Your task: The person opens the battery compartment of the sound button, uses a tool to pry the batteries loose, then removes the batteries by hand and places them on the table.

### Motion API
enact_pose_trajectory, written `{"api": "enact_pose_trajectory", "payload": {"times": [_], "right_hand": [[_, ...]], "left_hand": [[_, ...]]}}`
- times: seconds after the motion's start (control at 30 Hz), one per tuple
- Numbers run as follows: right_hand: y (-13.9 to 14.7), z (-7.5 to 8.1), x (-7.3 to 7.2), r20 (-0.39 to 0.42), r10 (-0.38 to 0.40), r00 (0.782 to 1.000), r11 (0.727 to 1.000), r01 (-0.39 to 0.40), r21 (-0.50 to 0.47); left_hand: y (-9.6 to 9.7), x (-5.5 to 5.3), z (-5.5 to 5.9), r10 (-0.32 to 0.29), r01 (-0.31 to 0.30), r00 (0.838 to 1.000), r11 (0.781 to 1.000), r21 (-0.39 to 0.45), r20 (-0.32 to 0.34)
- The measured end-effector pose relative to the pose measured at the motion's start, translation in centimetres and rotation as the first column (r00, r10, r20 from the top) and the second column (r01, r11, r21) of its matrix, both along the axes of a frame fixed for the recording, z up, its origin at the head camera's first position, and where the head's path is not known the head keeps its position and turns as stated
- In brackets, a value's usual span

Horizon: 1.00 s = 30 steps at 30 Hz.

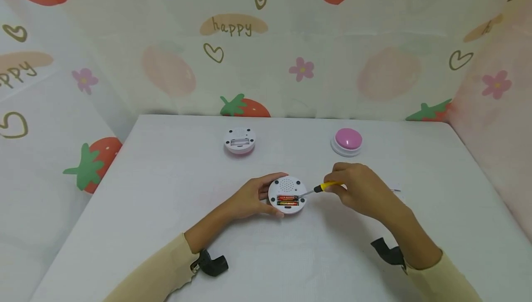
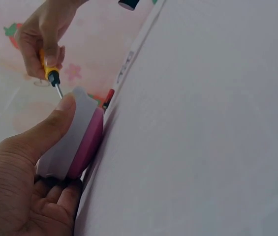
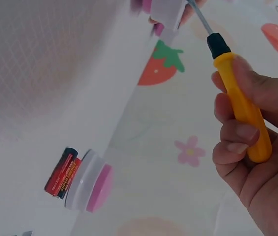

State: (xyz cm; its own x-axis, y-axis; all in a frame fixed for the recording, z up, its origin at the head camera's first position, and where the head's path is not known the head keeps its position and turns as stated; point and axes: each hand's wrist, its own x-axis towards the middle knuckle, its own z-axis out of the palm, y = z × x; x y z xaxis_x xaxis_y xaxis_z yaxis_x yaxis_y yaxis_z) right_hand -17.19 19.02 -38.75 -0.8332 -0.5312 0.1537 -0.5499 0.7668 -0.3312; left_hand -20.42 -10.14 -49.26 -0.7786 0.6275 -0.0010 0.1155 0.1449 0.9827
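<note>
My left hand (image 1: 251,200) holds a round white push-button device (image 1: 287,183) by its side, thumb and fingers around the rim. Its underside faces up, showing speaker holes, dark feet and an uncovered compartment with two red-and-black batteries (image 1: 287,200). The pink dome (image 2: 87,147) faces the table in the left wrist view. In my right hand (image 1: 365,191) is a screwdriver (image 3: 244,108) with a yellow handle and black collar, gripped by thumb and curled fingers. Its metal shaft slants down leftward, and the tip is at the right end of the batteries.
Farther back on the white table (image 1: 187,154) lies another upturned device (image 1: 239,141) with a bare battery compartment. A pink-topped button (image 1: 348,140) stands upright at back right. Loose batteries (image 3: 62,172) lie beside it in the right wrist view. Printed cloth (image 1: 332,39) hangs behind.
</note>
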Motion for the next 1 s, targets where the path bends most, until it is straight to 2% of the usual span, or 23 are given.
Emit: {"api": "enact_pose_trajectory", "payload": {"times": [0.3, 0.57, 0.83, 1.0], "right_hand": [[0.0, 0.4, 0.2, -0.014, -0.009, 1.000, 1.000, 0.009, 0.020], [0.3, 1.5, 0.7, -0.035, -0.017, 0.999, 0.999, 0.018, 0.037], [-0.1, 2.0, 1.4, -0.035, 0.060, 0.998, 0.997, -0.058, 0.049], [-0.4, 1.8, 1.5, -0.019, 0.073, 0.997, 0.995, -0.072, 0.072]], "left_hand": [[0.0, 0.0, 0.0, 0.007, -0.007, 1.000, 1.000, -0.009, 0.007], [0.1, -0.1, -0.1, 0.004, -0.004, 1.000, 1.000, -0.005, -0.001], [0.1, -0.1, 0.0, 0.005, -0.005, 1.000, 1.000, -0.005, 0.000], [0.1, -0.1, 0.0, 0.005, -0.005, 1.000, 1.000, -0.008, 0.000]]}}
